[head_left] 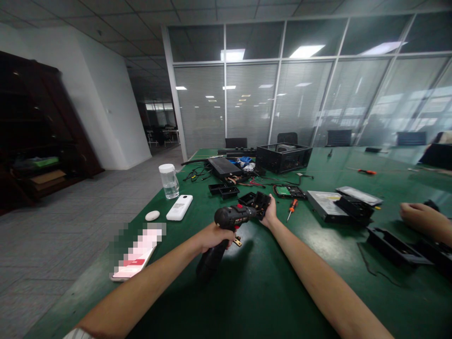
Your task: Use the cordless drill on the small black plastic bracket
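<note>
My left hand [211, 237] is wrapped round the grip of a black cordless drill [229, 216] with red accents. The drill points right, its front end at a small black plastic part [262, 204]. That part is in my right hand [270, 214], whose fingers are mostly hidden behind it. A brass-coloured metal piece [238, 241] shows just below the drill, beside my left fingers; what it belongs to is unclear. Close beyond are black plastic trays [229, 192]. An orange-handled screwdriver [292, 208] lies to the right of my right hand.
Across the green table [282, 292] lie a black computer case [283, 157], a green circuit board [285, 191], cables and an optical drive [325, 205]. On the left stand a water bottle [169, 181], a white device [180, 207] and a phone [137, 254]. Another person's hand [422, 220] is at right.
</note>
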Tool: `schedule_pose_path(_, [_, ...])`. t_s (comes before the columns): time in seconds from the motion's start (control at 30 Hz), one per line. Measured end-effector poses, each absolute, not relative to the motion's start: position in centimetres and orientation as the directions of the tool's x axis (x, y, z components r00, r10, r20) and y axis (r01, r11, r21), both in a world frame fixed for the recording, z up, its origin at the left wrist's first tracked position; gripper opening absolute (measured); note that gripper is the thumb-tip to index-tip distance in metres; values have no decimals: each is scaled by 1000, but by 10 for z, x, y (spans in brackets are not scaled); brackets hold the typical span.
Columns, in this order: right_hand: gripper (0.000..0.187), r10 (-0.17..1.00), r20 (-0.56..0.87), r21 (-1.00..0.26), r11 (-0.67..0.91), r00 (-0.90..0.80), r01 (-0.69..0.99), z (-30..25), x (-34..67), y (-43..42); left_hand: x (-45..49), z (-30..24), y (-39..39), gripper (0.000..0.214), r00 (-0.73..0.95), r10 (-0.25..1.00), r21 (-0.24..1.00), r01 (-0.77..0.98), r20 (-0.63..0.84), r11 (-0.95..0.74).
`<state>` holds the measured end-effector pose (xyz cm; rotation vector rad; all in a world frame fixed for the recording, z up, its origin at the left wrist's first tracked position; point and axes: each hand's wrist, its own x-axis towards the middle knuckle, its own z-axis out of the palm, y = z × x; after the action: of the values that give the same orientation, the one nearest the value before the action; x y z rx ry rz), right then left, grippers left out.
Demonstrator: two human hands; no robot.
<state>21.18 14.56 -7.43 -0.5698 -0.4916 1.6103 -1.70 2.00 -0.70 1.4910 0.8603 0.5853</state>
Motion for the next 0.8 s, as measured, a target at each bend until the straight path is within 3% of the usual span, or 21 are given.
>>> schedule_pose_path(0.8, [43, 995, -85, -629, -99, -59, -771, -74, 211, 146, -17, -7, 21, 11, 591, 793, 982, 184, -147, 45])
